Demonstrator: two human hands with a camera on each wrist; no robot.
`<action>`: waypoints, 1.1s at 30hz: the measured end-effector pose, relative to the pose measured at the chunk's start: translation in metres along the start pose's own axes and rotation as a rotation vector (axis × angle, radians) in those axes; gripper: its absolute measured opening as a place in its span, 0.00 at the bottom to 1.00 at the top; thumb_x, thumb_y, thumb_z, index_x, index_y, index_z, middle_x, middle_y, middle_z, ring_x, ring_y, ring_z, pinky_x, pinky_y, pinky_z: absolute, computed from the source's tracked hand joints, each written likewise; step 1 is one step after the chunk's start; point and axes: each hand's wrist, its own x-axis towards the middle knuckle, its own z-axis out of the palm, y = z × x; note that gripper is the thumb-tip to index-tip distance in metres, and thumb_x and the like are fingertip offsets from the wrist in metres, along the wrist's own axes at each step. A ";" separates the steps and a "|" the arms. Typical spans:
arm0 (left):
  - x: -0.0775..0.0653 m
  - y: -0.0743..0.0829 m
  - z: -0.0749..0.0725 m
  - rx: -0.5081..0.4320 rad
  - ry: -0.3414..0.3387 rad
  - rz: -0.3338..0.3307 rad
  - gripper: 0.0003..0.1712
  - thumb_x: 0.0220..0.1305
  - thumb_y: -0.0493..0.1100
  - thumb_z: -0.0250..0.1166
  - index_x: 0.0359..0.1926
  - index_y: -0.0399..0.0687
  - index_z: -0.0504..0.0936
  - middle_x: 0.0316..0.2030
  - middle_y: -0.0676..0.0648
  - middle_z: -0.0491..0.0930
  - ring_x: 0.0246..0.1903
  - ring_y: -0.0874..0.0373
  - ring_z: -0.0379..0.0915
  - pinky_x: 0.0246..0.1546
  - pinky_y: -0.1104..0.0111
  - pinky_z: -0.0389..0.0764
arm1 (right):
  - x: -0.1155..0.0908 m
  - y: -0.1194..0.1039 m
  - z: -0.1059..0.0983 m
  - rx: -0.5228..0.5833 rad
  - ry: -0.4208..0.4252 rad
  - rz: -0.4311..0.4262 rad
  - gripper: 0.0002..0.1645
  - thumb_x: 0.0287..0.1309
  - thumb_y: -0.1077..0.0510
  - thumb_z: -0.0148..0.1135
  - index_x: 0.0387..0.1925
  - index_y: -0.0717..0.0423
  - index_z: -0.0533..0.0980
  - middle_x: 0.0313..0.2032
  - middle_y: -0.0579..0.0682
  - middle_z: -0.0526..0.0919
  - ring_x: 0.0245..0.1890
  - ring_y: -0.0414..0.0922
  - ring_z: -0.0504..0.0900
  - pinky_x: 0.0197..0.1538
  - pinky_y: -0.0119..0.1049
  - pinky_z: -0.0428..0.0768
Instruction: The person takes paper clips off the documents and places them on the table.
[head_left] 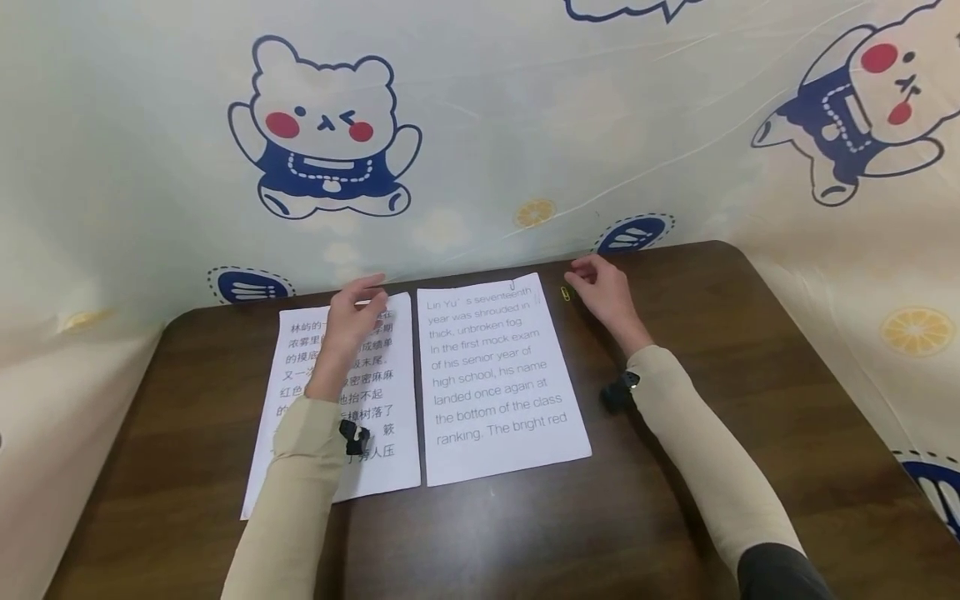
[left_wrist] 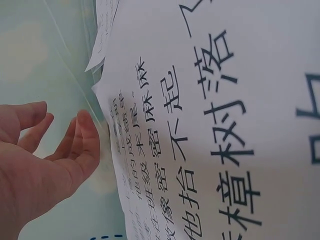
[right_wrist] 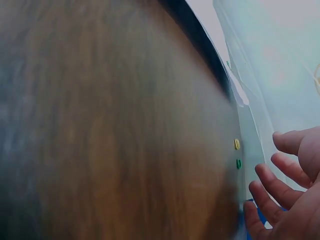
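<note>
My left hand [head_left: 351, 321] hovers over the top of a white sheet printed in Chinese [head_left: 375, 467], holding nothing. Its fingers are loosely bent, with the thumb apart from them in the left wrist view. A second sheet, printed in English [head_left: 498, 454], lies just to the right, with a small clip [head_left: 512, 284] at its top edge. Close to a yellow paper clip [head_left: 566, 293] on the table is my right hand [head_left: 603, 292]. Its fingers are spread and empty in the right wrist view, where a green paper clip [right_wrist: 238, 163] lies beside the yellow one.
Both sheets lie side by side on a dark brown wooden table [head_left: 510, 542]. Behind its back edge hangs a pale curtain [head_left: 480, 125] with cartoon bears and orange slices. Dark wrist cameras sit on both sleeves.
</note>
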 end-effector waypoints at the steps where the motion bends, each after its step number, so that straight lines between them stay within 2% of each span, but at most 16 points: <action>1: 0.001 0.000 0.001 0.006 -0.004 0.003 0.25 0.70 0.48 0.54 0.67 0.65 0.66 0.64 0.46 0.68 0.59 0.50 0.70 0.57 0.60 0.78 | 0.001 -0.001 0.001 -0.008 -0.001 -0.006 0.21 0.63 0.50 0.59 0.54 0.55 0.73 0.49 0.55 0.80 0.48 0.51 0.77 0.55 0.46 0.78; 6: 0.003 -0.004 0.002 0.055 -0.004 0.005 0.26 0.71 0.48 0.53 0.68 0.64 0.65 0.65 0.45 0.68 0.62 0.49 0.68 0.56 0.57 0.77 | 0.004 -0.013 0.009 -0.069 -0.030 -0.035 0.22 0.63 0.50 0.59 0.55 0.56 0.73 0.48 0.55 0.81 0.48 0.50 0.77 0.54 0.46 0.77; 8: 0.004 -0.005 0.003 0.075 -0.001 -0.004 0.26 0.71 0.49 0.53 0.68 0.64 0.64 0.65 0.46 0.68 0.62 0.49 0.68 0.57 0.56 0.76 | 0.006 -0.018 0.011 -0.088 -0.043 -0.045 0.22 0.64 0.51 0.58 0.55 0.56 0.73 0.48 0.55 0.81 0.47 0.50 0.77 0.53 0.46 0.77; 13: 0.008 -0.003 0.007 0.106 0.000 -0.007 0.26 0.70 0.50 0.53 0.68 0.65 0.63 0.65 0.46 0.69 0.64 0.49 0.66 0.62 0.54 0.71 | 0.009 -0.028 0.017 -0.116 -0.084 -0.058 0.22 0.64 0.51 0.58 0.56 0.56 0.72 0.50 0.56 0.80 0.50 0.51 0.78 0.55 0.47 0.77; 20: 0.009 0.002 0.009 0.137 -0.023 0.002 0.27 0.70 0.50 0.54 0.69 0.62 0.63 0.65 0.45 0.68 0.64 0.47 0.65 0.63 0.52 0.69 | 0.013 -0.034 0.024 -0.136 -0.184 -0.022 0.28 0.64 0.48 0.57 0.62 0.54 0.68 0.57 0.58 0.77 0.55 0.53 0.77 0.59 0.48 0.76; 28: 0.011 0.000 0.014 0.196 -0.055 0.043 0.28 0.70 0.50 0.53 0.69 0.58 0.62 0.65 0.41 0.68 0.64 0.44 0.66 0.63 0.50 0.69 | 0.018 -0.038 0.032 -0.147 -0.211 -0.033 0.26 0.64 0.50 0.57 0.61 0.53 0.68 0.52 0.56 0.79 0.48 0.51 0.79 0.53 0.46 0.79; 33: 0.017 0.004 0.022 0.203 -0.072 0.059 0.28 0.69 0.48 0.54 0.69 0.56 0.64 0.64 0.41 0.70 0.62 0.45 0.68 0.60 0.52 0.72 | 0.020 -0.041 0.035 -0.158 -0.218 -0.019 0.26 0.62 0.53 0.59 0.61 0.52 0.69 0.53 0.57 0.79 0.49 0.51 0.78 0.54 0.47 0.78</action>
